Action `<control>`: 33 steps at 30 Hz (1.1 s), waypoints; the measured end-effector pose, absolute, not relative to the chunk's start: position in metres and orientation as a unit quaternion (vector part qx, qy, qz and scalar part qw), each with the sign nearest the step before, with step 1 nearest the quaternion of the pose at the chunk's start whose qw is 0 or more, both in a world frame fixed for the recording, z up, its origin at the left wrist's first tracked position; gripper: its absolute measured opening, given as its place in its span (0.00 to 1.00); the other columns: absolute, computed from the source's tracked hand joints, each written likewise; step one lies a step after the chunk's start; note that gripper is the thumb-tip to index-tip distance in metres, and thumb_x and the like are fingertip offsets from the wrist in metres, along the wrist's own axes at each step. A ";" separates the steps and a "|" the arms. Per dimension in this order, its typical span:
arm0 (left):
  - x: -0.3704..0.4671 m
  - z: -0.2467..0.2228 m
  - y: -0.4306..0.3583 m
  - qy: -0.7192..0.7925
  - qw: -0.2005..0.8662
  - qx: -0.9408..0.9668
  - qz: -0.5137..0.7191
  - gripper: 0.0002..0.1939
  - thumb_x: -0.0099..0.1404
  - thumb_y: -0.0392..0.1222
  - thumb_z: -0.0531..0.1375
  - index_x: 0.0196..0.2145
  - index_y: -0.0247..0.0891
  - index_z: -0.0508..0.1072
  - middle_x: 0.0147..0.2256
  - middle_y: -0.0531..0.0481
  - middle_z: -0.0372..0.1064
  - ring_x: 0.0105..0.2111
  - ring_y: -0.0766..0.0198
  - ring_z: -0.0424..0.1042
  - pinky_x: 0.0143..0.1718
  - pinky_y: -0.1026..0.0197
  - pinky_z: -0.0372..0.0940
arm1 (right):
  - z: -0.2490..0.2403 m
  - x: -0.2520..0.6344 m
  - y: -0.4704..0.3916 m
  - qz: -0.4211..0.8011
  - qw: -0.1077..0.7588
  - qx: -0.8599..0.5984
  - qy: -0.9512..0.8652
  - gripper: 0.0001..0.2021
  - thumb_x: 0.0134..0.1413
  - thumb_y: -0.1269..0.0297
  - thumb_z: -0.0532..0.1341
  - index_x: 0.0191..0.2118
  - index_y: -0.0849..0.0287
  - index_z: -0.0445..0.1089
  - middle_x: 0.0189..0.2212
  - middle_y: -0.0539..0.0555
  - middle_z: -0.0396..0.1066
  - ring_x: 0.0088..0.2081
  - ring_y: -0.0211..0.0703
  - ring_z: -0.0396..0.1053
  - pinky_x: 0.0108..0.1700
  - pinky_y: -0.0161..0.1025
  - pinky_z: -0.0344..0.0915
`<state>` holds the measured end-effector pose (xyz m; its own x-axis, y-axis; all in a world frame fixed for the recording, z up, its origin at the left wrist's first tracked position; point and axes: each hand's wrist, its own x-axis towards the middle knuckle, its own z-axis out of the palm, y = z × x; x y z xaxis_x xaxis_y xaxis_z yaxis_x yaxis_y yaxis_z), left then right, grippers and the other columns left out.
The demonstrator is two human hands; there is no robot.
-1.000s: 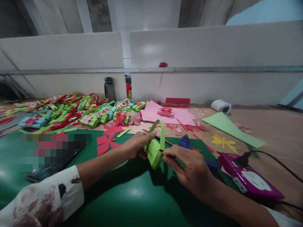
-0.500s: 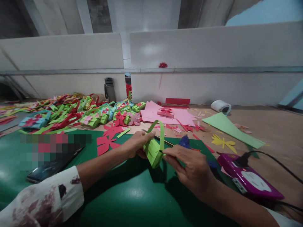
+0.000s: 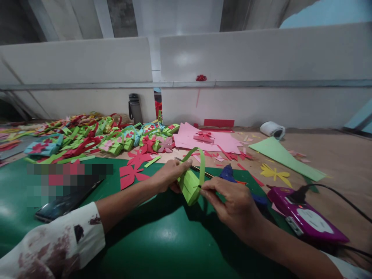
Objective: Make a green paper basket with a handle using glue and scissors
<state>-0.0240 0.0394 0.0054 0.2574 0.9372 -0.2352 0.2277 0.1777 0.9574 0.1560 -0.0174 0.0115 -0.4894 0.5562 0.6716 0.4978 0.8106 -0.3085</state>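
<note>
A small light-green paper handbag [image 3: 188,186] with a looped strip handle is held up over the green mat. My left hand [image 3: 170,174] is closed on its left side, thumb on top and fingers partly hidden underneath. With thumb and forefinger, my right hand [image 3: 226,197] pinches at the bag's right end, where the handle's lower end meets the body. A small dark spot shows at those fingertips; I cannot make out what it is. Behind the bag lies a thin dark pen-like stick [image 3: 203,172]. A blue glue gun [image 3: 227,173], partly hidden, rests beyond my right hand.
Finished paper handbags [image 3: 113,145] are heaped at the back left, near red paper flowers [image 3: 132,174]. A phone [image 3: 66,199] lies on the green mat [image 3: 162,244]. Pink sheets [image 3: 186,135] lie behind. At right sits a purple power strip [image 3: 310,217] with a plugged-in cable.
The view has shifted very slightly. Both hands keep the same hold on the green handbag, and nothing else has visibly moved.
</note>
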 end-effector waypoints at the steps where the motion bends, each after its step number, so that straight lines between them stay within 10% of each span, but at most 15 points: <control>1: -0.023 0.007 0.038 0.522 0.561 0.560 0.315 0.27 0.54 0.66 0.55 0.29 0.34 0.68 0.20 0.52 0.68 0.15 0.66 0.67 0.13 0.65 0.62 | 0.012 0.156 -0.017 0.046 0.401 -0.313 -0.860 0.06 0.54 0.75 0.56 0.29 0.61 0.67 0.22 0.50 0.68 0.24 0.35 0.66 0.27 0.33 0.60; 7: -0.022 0.017 0.032 0.528 0.545 0.565 0.324 0.27 0.60 0.64 0.50 0.35 0.34 0.67 0.22 0.52 0.66 0.14 0.69 0.64 0.14 0.66 0.61 | 0.019 0.154 -0.017 0.134 0.399 -0.392 -0.818 0.06 0.52 0.73 0.57 0.26 0.60 0.66 0.20 0.47 0.66 0.22 0.33 0.63 0.26 0.32 0.58; 12: -0.037 0.019 0.021 0.545 0.489 0.592 0.337 0.28 0.63 0.63 0.46 0.50 0.40 0.61 0.45 0.42 0.66 0.24 0.64 0.72 0.21 0.62 0.65 | 0.030 0.156 -0.010 0.285 0.408 -0.478 -0.724 0.08 0.48 0.70 0.57 0.21 0.59 0.64 0.16 0.45 0.62 0.20 0.33 0.58 0.23 0.32 0.55; 17: -0.051 0.011 0.002 0.441 0.131 0.808 0.368 0.34 0.63 0.59 0.50 0.59 0.35 0.54 0.56 0.35 0.59 0.53 0.47 0.62 0.52 0.45 0.59 | 0.034 0.160 -0.001 0.392 0.435 -0.474 -0.658 0.08 0.47 0.66 0.59 0.20 0.59 0.65 0.16 0.46 0.63 0.19 0.33 0.60 0.24 0.34 0.57; 21: -0.042 -0.001 -0.002 0.346 -0.029 0.862 0.371 0.43 0.55 0.51 0.63 0.61 0.37 0.47 0.58 0.34 0.56 0.58 0.47 0.55 0.56 0.44 0.55 | 0.032 0.157 0.000 0.454 0.450 -0.453 -0.622 0.11 0.47 0.62 0.60 0.19 0.59 0.64 0.16 0.46 0.63 0.20 0.33 0.60 0.25 0.34 0.58; 26: -0.029 -0.005 0.004 0.349 0.075 0.845 0.398 0.33 0.56 0.43 0.63 0.56 0.37 0.56 0.51 0.37 0.64 0.51 0.51 0.66 0.51 0.50 0.62 | 0.033 0.151 -0.007 0.516 0.453 -0.441 -0.577 0.10 0.45 0.62 0.62 0.20 0.60 0.65 0.17 0.47 0.63 0.19 0.33 0.59 0.25 0.34 0.58; 33: -0.031 0.018 0.003 0.241 0.294 0.869 0.317 0.46 0.47 0.44 0.69 0.60 0.34 0.53 0.54 0.37 0.62 0.53 0.50 0.64 0.53 0.53 0.60 | 0.038 0.151 -0.018 0.451 0.411 -0.466 -0.641 0.10 0.47 0.65 0.60 0.18 0.59 0.65 0.14 0.46 0.63 0.20 0.33 0.59 0.25 0.33 0.55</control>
<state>-0.0308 0.0034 0.0181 0.6829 0.6048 0.4097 0.2326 -0.7117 0.6629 0.1510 -0.0182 0.0377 -0.2283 0.9678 0.1062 0.2254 0.1587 -0.9613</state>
